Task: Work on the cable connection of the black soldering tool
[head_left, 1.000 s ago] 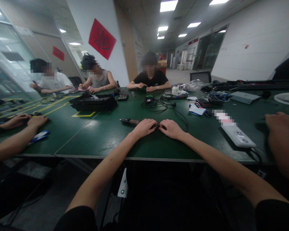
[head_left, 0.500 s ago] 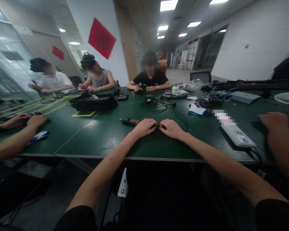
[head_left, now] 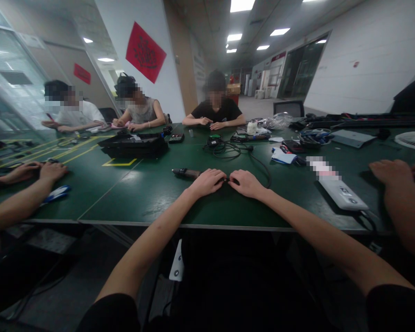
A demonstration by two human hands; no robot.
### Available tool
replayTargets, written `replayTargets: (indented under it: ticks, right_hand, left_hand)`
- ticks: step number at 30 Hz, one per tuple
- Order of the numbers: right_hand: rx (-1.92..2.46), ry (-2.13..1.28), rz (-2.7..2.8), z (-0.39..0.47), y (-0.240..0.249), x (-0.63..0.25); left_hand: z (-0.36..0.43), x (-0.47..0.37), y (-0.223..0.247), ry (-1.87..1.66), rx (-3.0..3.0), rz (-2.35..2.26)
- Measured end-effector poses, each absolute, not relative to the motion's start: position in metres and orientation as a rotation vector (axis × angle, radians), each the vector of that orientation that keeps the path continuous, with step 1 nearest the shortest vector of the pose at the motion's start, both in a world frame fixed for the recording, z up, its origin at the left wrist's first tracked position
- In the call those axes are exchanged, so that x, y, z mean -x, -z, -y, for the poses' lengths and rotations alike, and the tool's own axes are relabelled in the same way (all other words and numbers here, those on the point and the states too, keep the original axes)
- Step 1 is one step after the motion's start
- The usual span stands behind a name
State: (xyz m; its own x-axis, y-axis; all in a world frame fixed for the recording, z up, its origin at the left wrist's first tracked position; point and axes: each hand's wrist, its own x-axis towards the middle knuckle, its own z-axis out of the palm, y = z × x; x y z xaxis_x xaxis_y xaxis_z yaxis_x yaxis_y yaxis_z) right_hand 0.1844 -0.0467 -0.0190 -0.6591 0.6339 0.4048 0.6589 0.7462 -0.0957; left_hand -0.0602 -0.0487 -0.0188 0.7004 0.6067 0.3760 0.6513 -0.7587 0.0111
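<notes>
My left hand (head_left: 210,182) is closed over the near end of a dark, pen-shaped tool (head_left: 186,173), which lies on the green table with its pointed black tip to the left. Just to the right, my right hand (head_left: 246,184) pinches the end of a black cable (head_left: 267,171). That cable curves out from behind my right fingers. The fingertips of both hands almost meet, with a small dark end showing in the narrow gap. Whether the tool and cable end touch there, I cannot tell.
Beyond my hands lies a coiled black cord (head_left: 224,150). A black tray (head_left: 134,145) stands to the left, a white power strip (head_left: 344,191) to the right. A blue-white glove (head_left: 284,156) lies right of the cord. Co-workers' hands (head_left: 390,173) rest at both sides; several people sit opposite.
My hands, the tool and the cable stay practically in place. Across the table, the person in black has shifted their hands slightly.
</notes>
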Motion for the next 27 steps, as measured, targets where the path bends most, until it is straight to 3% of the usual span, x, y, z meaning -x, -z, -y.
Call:
replayTargets:
  ticks: [27]
  right_hand:
    - [1.000, 0.071, 2.528, 0.0473, 0.0181, -0.1844]
  left_hand:
    - [0.0509, 0.0585, 0.0169, 0.577, 2.796, 1.066]
